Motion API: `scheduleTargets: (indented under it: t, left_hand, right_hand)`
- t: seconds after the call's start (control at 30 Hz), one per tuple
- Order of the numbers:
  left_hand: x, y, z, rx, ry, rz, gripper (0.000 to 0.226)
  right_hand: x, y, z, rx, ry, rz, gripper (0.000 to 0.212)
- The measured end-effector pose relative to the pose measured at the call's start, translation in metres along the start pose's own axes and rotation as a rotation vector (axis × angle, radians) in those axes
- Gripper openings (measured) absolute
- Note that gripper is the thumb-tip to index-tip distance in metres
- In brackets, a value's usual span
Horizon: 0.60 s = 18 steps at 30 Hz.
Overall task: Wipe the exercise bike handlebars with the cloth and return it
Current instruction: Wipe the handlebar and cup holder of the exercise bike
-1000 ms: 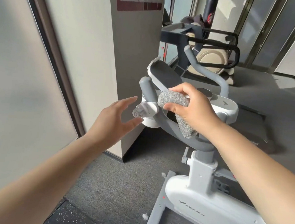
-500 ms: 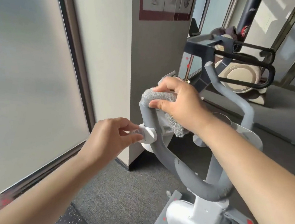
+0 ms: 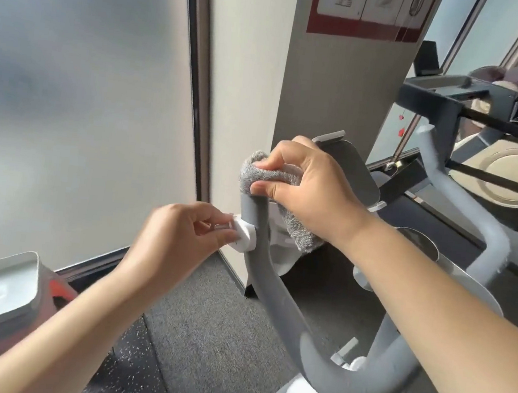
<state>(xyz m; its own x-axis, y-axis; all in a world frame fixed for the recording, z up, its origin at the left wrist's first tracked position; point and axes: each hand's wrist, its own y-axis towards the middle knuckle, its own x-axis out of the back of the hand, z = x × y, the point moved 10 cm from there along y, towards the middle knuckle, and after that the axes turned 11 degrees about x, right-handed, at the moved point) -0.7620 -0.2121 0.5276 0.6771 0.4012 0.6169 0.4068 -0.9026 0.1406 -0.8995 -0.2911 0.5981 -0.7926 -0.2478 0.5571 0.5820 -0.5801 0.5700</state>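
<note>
Still, one cloth (image 3: 261, 177) grasped by right hand (image 3: 311, 189); left hand (image 3: 178, 239) fingers pinch one knob (image 3: 243, 236).

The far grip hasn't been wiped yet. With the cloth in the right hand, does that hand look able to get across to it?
Probably yes: the right hand holds the cloth on the near grip, and nothing appears to block the way to the far grip.

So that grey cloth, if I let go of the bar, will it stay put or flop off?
Probably floppy: the cloth bunches under the right hand and its tail hangs limp. Likely light. Its fuzzy pile may cling to the handlebar briefly.
</note>
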Motion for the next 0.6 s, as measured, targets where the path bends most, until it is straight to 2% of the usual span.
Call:
scheduleTargets:
  t: [0.13,0.23,0.4,0.6]
  left_hand:
    - [0.002,-0.009,-0.004,0.022,0.063,-0.049,0.021]
    - [0.002,-0.015,-0.009,0.019,0.078,-0.077,0.023]
    - [0.002,-0.02,-0.011,0.025,0.087,-0.074,0.024]
    - [0.0,-0.022,-0.006,0.037,0.065,-0.05,0.027]
  right_hand:
    - [-0.007,-0.044,-0.012,0.024,-0.002,0.037,0.025]
    - [-0.005,-0.047,-0.012,0.014,-0.012,0.056,0.022]
    - [0.007,-0.011,0.003,0.003,-0.072,-0.081,0.019]
    - [-0.012,-0.05,-0.006,-0.066,-0.067,0.074,0.025]
